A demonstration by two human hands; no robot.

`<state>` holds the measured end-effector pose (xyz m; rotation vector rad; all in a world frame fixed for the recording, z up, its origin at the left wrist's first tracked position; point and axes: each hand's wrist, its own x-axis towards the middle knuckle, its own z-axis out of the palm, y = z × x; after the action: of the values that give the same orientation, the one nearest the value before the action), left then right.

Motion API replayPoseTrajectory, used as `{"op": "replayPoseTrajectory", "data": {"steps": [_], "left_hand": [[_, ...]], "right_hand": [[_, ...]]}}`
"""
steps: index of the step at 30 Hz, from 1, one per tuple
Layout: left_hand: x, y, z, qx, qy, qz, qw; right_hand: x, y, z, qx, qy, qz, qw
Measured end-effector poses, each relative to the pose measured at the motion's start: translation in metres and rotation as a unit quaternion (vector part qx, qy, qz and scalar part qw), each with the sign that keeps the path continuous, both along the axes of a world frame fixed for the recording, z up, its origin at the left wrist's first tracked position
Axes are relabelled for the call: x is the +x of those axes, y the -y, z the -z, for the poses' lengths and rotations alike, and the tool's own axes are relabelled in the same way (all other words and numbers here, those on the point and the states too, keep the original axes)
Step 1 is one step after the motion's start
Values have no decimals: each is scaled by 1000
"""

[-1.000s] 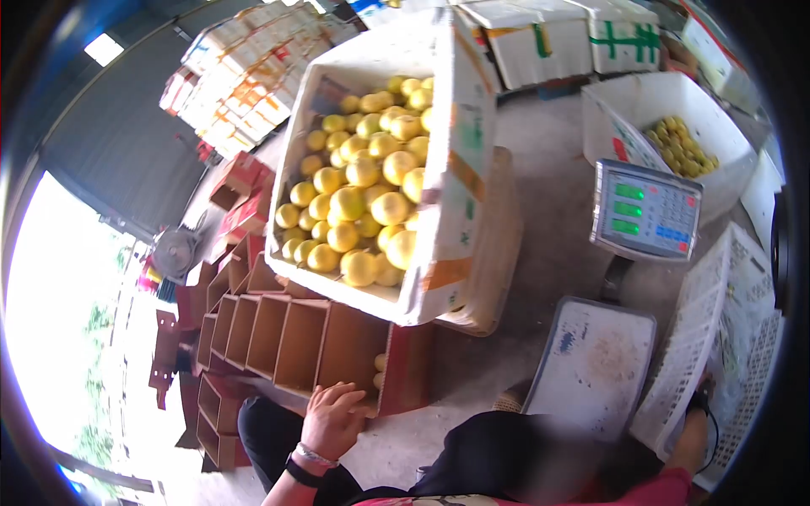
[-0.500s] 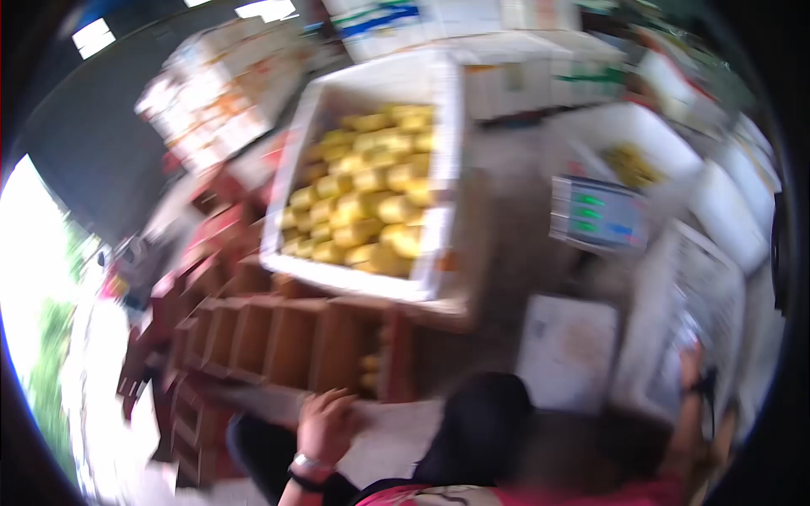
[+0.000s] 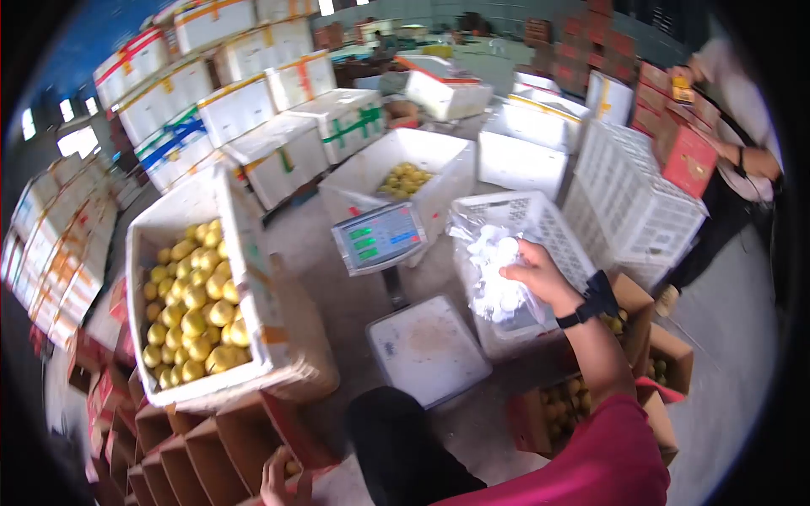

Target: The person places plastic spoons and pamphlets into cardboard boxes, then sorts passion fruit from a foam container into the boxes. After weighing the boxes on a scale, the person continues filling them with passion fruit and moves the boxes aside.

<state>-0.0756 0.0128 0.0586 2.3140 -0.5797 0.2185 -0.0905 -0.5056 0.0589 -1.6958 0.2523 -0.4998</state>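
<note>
Where the lower edge cuts the view, the left hand (image 3: 283,482) shows only in part, its fingers half bent beside the end compartment of an open cardboard box (image 3: 305,437); whether it grasps anything cannot be told. Farther out, the right hand (image 3: 547,278) has its fingers closed round part of a clear bag (image 3: 483,282) of white pieces, with little gap between thumb and fingers. The bag lies across the opening of a white crate (image 3: 564,240); whether its weight is borne by the crate or the hand is unclear. Good handling probably calls for gathering enough film to carry the load, pressing the contents lightly, and keeping the mouth, not discernible here, turned upward against spilling. Left of the crate stands a scale (image 3: 430,350), its platform apart from the bag; beyond it, yellow fruit (image 3: 405,180) lies in a foam box (image 3: 443,150), before stacked cartons (image 3: 569,63)
</note>
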Motion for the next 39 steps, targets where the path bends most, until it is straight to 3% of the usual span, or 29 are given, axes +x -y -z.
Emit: {"op": "replayPoseTrajectory", "data": {"steps": [1,2,3,4,5,7,9,10,12,14,15,16,18,19,20,22,23,24,25,29,32,35,36,39], "left_hand": [[1,8,-5,-64,-63,-22,996],[14,-5,34,-200,-112,-23,973],[20,-9,23,-218,-206,43,953],[24,-6,24,-334,-211,20,919],[29,-9,18,-397,-225,35,889],[36,-28,16,-483,-192,-34,854],[26,-62,-8,-490,-178,47,852],[20,-83,-5,-512,-206,117,826],[-4,-109,4,-521,-276,239,772],[-36,-120,0,-463,-395,214,764],[-46,-111,9,-507,-344,170,772],[-54,-108,16,-580,-296,164,741],[-61,-105,47,-644,-269,-18,716],[-58,-114,57,-664,-285,-34,690],[-51,-120,66,-660,-272,-69,697],[-38,-144,83,-632,-273,-65,722],[-34,-155,89,-637,-286,-59,714],[-30,-167,94,-615,-288,-63,731],[-26,-179,98,-592,-287,-67,750],[-27,-218,109,-614,-308,-102,719],[-22,-252,128,-610,-332,-134,707],[-5,-285,122,-604,-319,-182,708],[0,-304,117,-599,-318,-199,708],[-3,-336,122,-645,-281,-162,692]], "right_hand": [[5,-31,-17,32,21,-72,997],[10,-62,-32,71,37,-152,985],[12,-94,-46,92,29,-226,969],[15,-128,-55,116,19,-304,945],[19,-157,-52,170,1,-387,906],[20,-224,-63,208,-74,-532,817],[22,-278,-56,221,-129,-637,727],[24,-305,-48,236,-148,-671,687],[24,-351,-32,263,-152,-661,686],[34,-393,-3,320,-141,-651,674],[39,-409,11,352,-160,-620,682],[42,-426,27,353,-165,-615,685],[48,-458,54,323,-152,-566,743],[50,-472,62,294,-181,-554,758],[50,-490,65,299,-174,-522,780],[52,-518,79,513,-264,-416,703],[51,-528,93,511,-269,-402,711],[50,-538,109,331,-199,-455,802],[50,-548,115,133,-122,-491,852],[50,-592,123,121,-154,-488,851],[58,-619,120,29,-186,-477,859],[59,-643,137,118,-184,-391,894],[54,-654,135,250,-208,-373,869],[49,-664,121,324,-207,-363,849]]}}
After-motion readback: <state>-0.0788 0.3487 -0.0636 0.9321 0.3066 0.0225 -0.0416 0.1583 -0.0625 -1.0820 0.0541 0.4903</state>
